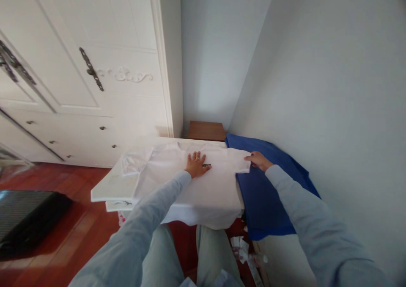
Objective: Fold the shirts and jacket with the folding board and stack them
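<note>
A white T-shirt (206, 194) with dark lettering on its chest lies spread over a white table (108, 185), its lower part hanging over the front edge. My left hand (196, 165) rests flat on the chest with the fingers spread, partly covering the letters; a ring shows on one finger. At the end of the sleeve on the right, my right hand (258, 160) pinches the cuff between thumb and fingers. The other sleeve lies rumpled on the left side of the table.
Dark blue cloth (269, 194) lies to the right, under the sleeve and against the wall. A white wardrobe (127, 37) stands behind on the left. A brown wooden box (207, 130) sits in the corner. White scraps (240, 249) and a black padded item (28, 219) lie lower down.
</note>
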The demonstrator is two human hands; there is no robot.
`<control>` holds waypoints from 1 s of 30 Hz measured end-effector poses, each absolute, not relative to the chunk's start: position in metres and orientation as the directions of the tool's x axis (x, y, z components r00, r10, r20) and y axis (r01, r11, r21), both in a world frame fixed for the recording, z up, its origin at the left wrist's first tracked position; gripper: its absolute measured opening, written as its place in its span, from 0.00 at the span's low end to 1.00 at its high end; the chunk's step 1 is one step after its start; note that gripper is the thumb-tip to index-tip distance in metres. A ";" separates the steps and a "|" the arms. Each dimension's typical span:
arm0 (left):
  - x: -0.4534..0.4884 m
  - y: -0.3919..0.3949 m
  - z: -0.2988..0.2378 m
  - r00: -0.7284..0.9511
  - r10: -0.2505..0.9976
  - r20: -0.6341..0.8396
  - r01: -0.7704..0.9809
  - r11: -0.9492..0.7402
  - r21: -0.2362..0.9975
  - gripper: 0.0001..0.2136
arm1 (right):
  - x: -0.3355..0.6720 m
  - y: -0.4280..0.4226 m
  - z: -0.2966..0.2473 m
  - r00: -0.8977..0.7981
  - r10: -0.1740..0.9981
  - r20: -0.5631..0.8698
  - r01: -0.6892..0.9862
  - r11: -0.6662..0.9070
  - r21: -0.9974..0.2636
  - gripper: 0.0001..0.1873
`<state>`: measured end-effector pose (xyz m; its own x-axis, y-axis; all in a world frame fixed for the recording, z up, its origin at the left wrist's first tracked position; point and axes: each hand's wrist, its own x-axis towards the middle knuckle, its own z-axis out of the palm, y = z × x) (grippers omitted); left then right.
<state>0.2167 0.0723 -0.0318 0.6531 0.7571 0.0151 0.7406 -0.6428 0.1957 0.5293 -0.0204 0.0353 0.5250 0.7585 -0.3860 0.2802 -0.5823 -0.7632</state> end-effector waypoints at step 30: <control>0.291 0.051 -0.037 0.789 0.613 0.037 0.502 -0.679 0.535 0.28 | 0.421 -0.027 0.068 0.172 0.979 -0.114 0.940 -0.197 -0.278 0.18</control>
<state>0.2911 0.0511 -0.0371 0.7893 0.6129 0.0370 0.5022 -0.6791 0.5353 0.4211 -0.0270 0.0677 0.1716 0.9785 -0.1143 0.9400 -0.1973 -0.2783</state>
